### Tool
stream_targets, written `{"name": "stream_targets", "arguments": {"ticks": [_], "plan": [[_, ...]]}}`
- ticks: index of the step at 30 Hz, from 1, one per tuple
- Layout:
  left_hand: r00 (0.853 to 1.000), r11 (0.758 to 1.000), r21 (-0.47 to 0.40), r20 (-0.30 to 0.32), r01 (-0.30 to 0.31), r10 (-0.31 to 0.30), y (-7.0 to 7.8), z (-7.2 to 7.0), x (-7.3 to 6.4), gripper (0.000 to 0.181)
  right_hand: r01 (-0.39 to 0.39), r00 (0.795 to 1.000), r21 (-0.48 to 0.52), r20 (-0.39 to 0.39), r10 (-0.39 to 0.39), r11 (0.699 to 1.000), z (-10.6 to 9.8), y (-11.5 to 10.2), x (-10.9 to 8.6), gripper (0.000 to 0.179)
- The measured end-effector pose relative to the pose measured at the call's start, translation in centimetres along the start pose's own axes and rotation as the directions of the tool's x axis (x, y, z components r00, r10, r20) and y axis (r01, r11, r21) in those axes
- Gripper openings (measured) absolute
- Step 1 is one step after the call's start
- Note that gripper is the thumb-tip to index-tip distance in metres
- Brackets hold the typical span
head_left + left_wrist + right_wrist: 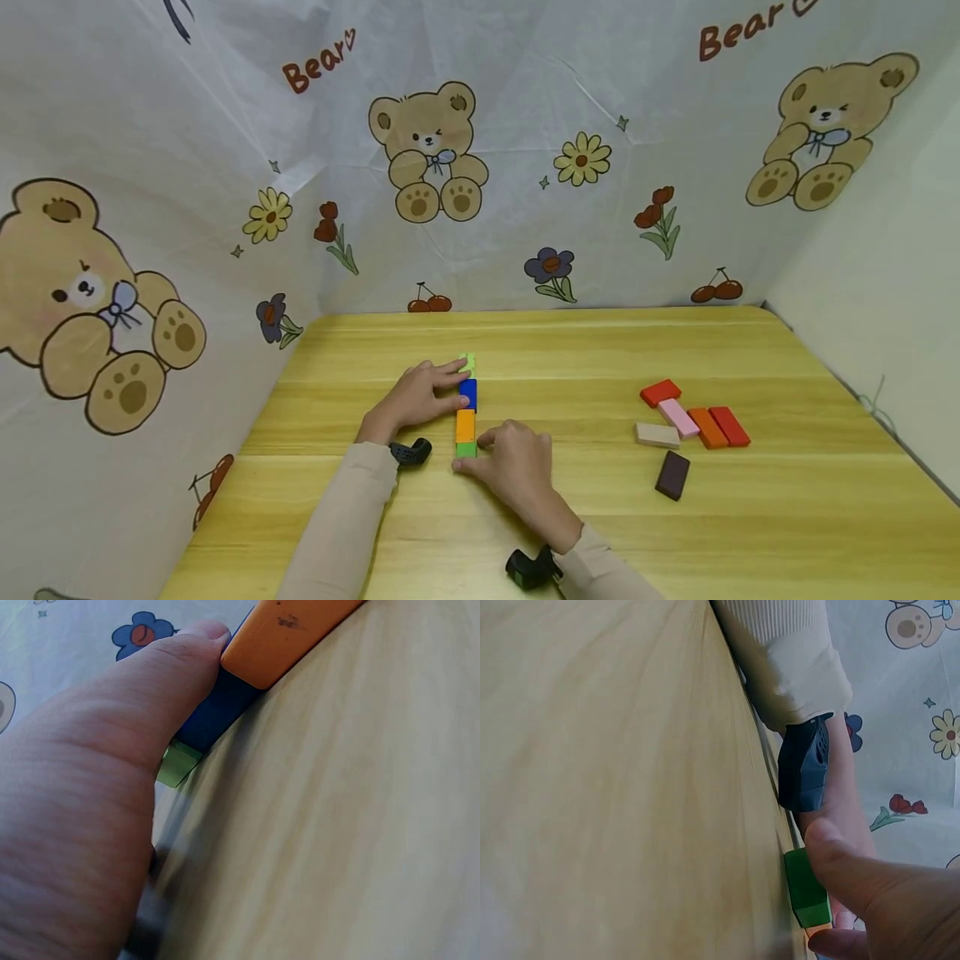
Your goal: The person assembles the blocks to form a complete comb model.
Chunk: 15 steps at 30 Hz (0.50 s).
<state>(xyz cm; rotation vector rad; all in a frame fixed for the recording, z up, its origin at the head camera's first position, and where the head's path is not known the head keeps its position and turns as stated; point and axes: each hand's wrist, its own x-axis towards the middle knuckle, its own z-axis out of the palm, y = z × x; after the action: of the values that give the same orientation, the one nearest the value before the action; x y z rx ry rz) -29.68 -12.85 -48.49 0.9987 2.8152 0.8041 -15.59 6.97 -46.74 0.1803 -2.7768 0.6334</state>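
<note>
A straight row of blocks lies on the table, running away from me in the head view: a green block (466, 450) nearest, then an orange block (466, 426), a blue block (468, 395) and a light green block (468, 363) farthest. My left hand (417, 397) is at the row's left side, its thumb against the blue block (217, 709) and its fairly straight fingers reaching over the light green block. With thumb and index finger, my right hand (521, 467) pinches the green block (807, 889) at the near end. My other right fingers are partly hidden.
On the right of the wooden table (810, 500) lie loose blocks: two red, one pink block (678, 417), one orange, one beige block (657, 435) and a dark brown block (672, 475). A bear-print cloth (510, 242) hangs along the back and left edges.
</note>
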Motion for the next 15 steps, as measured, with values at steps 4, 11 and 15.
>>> {"name": "stream_targets", "arguments": {"ticks": [4, 11, 15], "plan": [[1.000, 1.000, -0.006, -0.008, 0.013, -0.013, -0.1, 0.0, 0.0, 0.064, 0.016, 1.000, -0.001, 0.002, -0.016, 1.000, -0.1, 0.1, 0.1, 0.053], [1.000, 1.000, -0.007, 0.004, 0.011, -0.011, -0.2, 0.2, 0.1, 0.065, 0.005, 0.999, 0.012, -0.051, -0.005, 1.000, -1.0, 0.1, 0.0, 0.053], [1.000, 1.000, -0.005, -0.008, -0.004, 0.004, -0.3, 0.1, 0.0, 0.064, 0.001, 0.998, 0.034, -0.066, 0.001, 0.999, -1.8, 0.3, 0.0, 0.051]]}}
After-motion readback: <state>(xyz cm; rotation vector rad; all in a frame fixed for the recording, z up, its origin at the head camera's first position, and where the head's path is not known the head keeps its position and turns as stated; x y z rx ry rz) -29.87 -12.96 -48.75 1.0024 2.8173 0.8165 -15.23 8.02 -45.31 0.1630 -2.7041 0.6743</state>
